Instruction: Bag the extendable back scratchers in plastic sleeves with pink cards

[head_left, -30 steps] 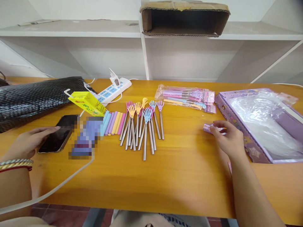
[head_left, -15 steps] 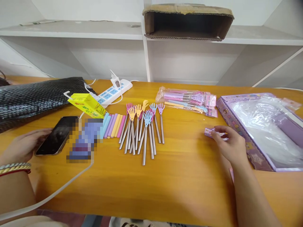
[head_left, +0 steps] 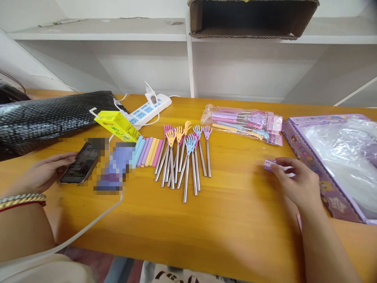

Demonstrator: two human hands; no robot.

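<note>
My left hand (head_left: 47, 169) grips the near left edge of a dark smartphone (head_left: 80, 165), with its thumb and fingers closed on it. At the right, my right hand (head_left: 302, 182) pinches a small purple printed card (head_left: 268, 165) just over the table. Several back scratchers (head_left: 188, 157) lie between my hands, with metal rods and pink, yellow, blue and purple claw heads. Coloured handle tubes (head_left: 149, 151) sit in a row left of them. A blurred-out blue item (head_left: 118, 163) lies between the phone and the tubes.
Wrapped back scratchers (head_left: 241, 122) lie at the back. On the right is a purple box (head_left: 321, 177) with clear plastic. A yellow carton (head_left: 118, 125), power strip (head_left: 150, 110) and black bubble-wrap roll (head_left: 59, 118) stand back left. A white cable (head_left: 88, 232) crosses the front. A cardboard box (head_left: 253, 23) sits above.
The view has shifted, so most things sit further right in the picture. The phone in my left hand has turned and tilted, and its screen looks narrower. My right hand still pinches the card.
</note>
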